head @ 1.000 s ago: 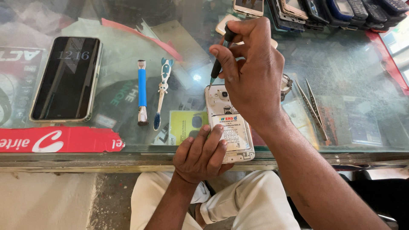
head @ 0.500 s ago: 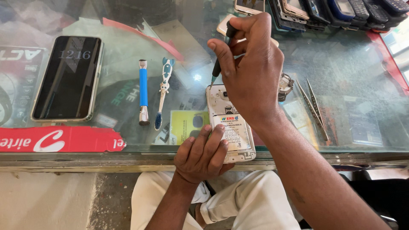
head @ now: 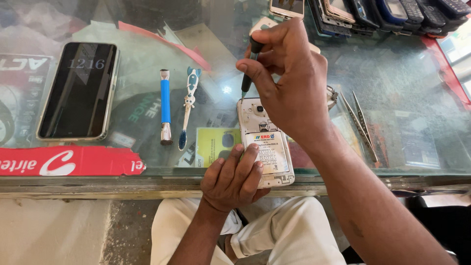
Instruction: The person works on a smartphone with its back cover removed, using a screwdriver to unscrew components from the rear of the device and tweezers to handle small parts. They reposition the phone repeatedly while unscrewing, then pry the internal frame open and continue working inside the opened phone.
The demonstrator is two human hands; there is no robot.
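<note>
- The open phone (head: 265, 142) lies back-up near the lower middle of the frame, at the front edge of the glass counter (head: 402, 93), its cover off and a white battery showing.
- The left hand (head: 230, 179) rests on the phone's lower end, fingers flat and close together, pressing it to the glass.
- The right hand (head: 289, 83) pinches a dark screwdriver (head: 249, 68) between thumb and forefingers; the tip comes down at the phone's upper left corner, beside the camera.
- To do this well, I judge the driver should stand nearly square to the phone's back, with light downward pressure and the turn coming from the fingertips alone, so the tip does not slip out of the tiny screw head.
- The left hand's hold matters as much: glass is slippery, and a phone that pivots would throw the tip off.
- The phone's long axis runs from lower right to upper left of the frame, only slightly off vertical; the camera end points away from the person.
- The screwdriver leans, handle up and to the right, tip down and left.
- Left of the phone lie a blue tool (head: 165, 105) and a small brush (head: 188, 105), both roughly parallel to it; a dark phone (head: 78, 91) sits further left, tweezers (head: 360, 122) at right.
</note>
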